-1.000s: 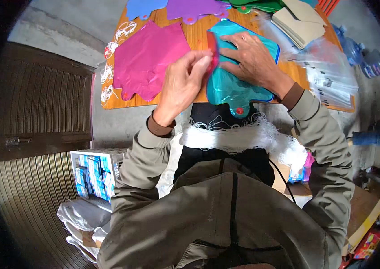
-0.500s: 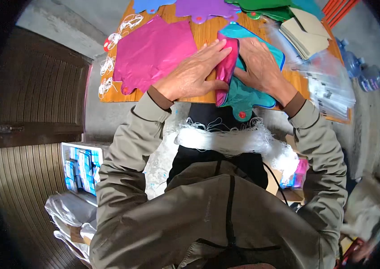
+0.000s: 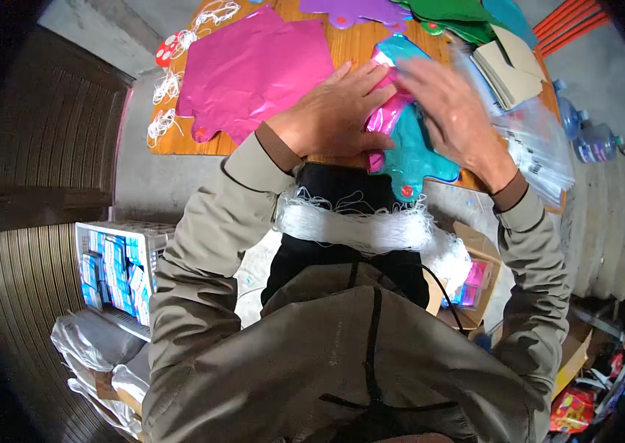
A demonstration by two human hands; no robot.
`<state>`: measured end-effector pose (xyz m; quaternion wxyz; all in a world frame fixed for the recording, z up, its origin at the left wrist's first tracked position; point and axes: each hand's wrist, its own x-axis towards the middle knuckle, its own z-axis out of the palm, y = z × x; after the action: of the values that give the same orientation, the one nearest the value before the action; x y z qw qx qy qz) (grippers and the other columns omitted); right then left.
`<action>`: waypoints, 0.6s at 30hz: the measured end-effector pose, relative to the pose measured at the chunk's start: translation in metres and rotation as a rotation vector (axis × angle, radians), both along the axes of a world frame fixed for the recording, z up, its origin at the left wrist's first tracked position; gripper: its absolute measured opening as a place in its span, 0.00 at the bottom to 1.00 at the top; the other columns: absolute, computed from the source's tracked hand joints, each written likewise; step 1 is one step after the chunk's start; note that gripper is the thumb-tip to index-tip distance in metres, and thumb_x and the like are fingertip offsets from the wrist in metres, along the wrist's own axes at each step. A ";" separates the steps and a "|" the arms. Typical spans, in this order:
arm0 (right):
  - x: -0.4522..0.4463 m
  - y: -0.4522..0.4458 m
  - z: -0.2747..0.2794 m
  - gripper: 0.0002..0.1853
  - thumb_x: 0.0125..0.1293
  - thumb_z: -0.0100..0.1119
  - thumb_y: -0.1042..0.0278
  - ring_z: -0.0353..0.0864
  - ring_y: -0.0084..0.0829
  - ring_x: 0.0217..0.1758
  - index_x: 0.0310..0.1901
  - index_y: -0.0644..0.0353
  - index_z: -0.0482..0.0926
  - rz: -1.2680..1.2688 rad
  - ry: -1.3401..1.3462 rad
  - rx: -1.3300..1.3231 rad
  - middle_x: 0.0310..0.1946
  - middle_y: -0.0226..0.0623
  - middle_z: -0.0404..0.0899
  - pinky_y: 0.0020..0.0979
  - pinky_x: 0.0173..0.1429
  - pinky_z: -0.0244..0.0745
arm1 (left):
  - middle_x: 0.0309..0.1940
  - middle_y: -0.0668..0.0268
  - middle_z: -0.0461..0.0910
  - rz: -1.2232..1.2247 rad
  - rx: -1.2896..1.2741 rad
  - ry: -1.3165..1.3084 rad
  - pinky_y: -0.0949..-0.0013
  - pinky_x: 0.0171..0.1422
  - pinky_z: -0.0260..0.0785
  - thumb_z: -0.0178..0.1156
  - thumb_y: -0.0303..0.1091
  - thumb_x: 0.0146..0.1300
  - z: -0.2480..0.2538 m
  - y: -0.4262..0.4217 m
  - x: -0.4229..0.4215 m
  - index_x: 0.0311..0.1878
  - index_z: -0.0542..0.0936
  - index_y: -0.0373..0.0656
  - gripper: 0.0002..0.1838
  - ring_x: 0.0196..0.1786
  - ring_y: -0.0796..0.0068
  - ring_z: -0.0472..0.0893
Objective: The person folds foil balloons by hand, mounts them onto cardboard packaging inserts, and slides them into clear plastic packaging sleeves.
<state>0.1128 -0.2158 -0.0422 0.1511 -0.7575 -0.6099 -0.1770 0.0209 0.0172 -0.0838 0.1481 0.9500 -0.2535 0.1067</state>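
One thick hank of white string (image 3: 356,229) lay across the wearer's dark lap (image 3: 290,269), fine strands looping loose on its far side. Just beyond, at the near edge of the wooden table (image 3: 345,48), was the teal foil piece (image 3: 412,151): glossy, creased, w/ a rounded tab (image 3: 405,179) & red dot hanging past the edge. Shiny pink foil (image 3: 386,122) covered its L side. L grip (image 3: 338,111) lay palm-down on that pink foil, fingers extended & slightly parted, thumb apart, nearer the body. R grip (image 3: 456,114), blurred, was over the teal foil piece, fingers outstretched, thumb apart; can't tell if its tips touched. To the L, magenta foil (image 3: 253,70) lay flat, lightly crinkled, beside thin white string coils (image 3: 162,125). To the R: slippery-looking clear plastic sleeves (image 3: 537,159), then a matte beige stack (image 3: 504,77). Farthest: purple foil (image 3: 356,11) & green foil (image 3: 449,15), both smooth.
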 end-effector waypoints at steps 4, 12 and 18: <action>0.009 -0.007 -0.025 0.29 0.56 0.57 0.83 0.75 0.49 0.70 0.62 0.65 0.79 -0.043 0.095 -0.040 0.67 0.44 0.77 0.46 0.76 0.70 | 0.79 0.44 0.60 -0.037 -0.130 0.070 0.45 0.84 0.52 0.69 0.52 0.65 0.006 0.008 0.005 0.79 0.62 0.40 0.46 0.82 0.46 0.58; 0.009 -0.009 -0.030 0.30 0.62 0.54 0.81 0.70 0.52 0.74 0.69 0.65 0.72 -0.089 0.235 -0.006 0.71 0.49 0.72 0.47 0.79 0.64 | 0.80 0.46 0.58 -0.079 -0.121 -0.032 0.51 0.86 0.50 0.69 0.50 0.66 0.000 0.035 0.017 0.81 0.58 0.37 0.48 0.83 0.51 0.57; 0.008 -0.008 -0.035 0.35 0.69 0.56 0.74 0.67 0.56 0.74 0.76 0.68 0.58 -0.129 0.219 0.058 0.72 0.56 0.68 0.48 0.79 0.62 | 0.82 0.46 0.54 -0.037 -0.057 -0.033 0.47 0.87 0.45 0.73 0.55 0.59 0.002 0.033 0.007 0.82 0.54 0.37 0.57 0.85 0.49 0.52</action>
<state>0.1205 -0.2238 -0.0770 0.2268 -0.8052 -0.5345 -0.1202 0.0280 0.0501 -0.0821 0.1731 0.9386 -0.2703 0.1269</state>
